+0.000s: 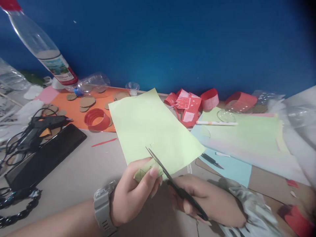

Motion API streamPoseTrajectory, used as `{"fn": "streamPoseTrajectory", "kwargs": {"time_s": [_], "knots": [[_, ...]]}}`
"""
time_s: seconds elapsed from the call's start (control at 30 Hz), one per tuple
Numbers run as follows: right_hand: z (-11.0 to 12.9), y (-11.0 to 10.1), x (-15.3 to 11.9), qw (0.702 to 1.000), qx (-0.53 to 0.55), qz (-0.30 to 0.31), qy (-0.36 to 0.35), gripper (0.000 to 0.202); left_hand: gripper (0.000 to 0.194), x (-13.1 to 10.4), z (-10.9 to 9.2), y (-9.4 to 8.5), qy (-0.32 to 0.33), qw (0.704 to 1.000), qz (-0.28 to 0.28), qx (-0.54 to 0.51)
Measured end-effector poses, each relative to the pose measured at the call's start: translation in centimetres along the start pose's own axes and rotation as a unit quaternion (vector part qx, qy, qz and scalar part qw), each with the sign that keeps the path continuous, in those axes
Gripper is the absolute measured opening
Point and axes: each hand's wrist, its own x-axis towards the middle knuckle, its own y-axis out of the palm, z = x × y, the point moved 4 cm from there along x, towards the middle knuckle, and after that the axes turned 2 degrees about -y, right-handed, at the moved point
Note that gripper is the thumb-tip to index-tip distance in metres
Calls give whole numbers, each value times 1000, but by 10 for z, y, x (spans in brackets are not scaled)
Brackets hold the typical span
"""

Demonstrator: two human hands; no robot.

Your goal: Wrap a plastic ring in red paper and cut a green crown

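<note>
My left hand [138,187], with a grey watch [105,207] on its wrist, pinches a small folded piece of pale green paper [143,172] that bears dark drawn lines. In my right hand [195,194] is a pair of black scissors [182,192], its blades pointing up and to the left. The blades lie alongside the paper piece, close to my left fingers; whether they are cutting it I cannot tell. Behind both hands a large pale green sheet [150,128] lies on the table. Part of my right fingers is hidden by the scissor handles.
On the left are a glue gun [37,128], a black phone [46,158], a bead bracelet [19,210] and a tall bottle [46,52]. A red ring [97,119] sits on orange paper [79,115]. To the right lie red paper pieces [186,107], a white marker [217,123] and a craft knife [212,160].
</note>
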Motion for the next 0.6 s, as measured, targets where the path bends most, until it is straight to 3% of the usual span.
{"fn": "streamPoseTrajectory", "kwargs": {"time_s": [0.2,0.6], "knots": [[2,1,1,1000,-7,-8,-24,8,44,-1,1,1,-12,1000,-2,-18],[3,-1,0,1000,14,13,-3,14,45,-2,1,1,-14,1000,-6,-10]]}}
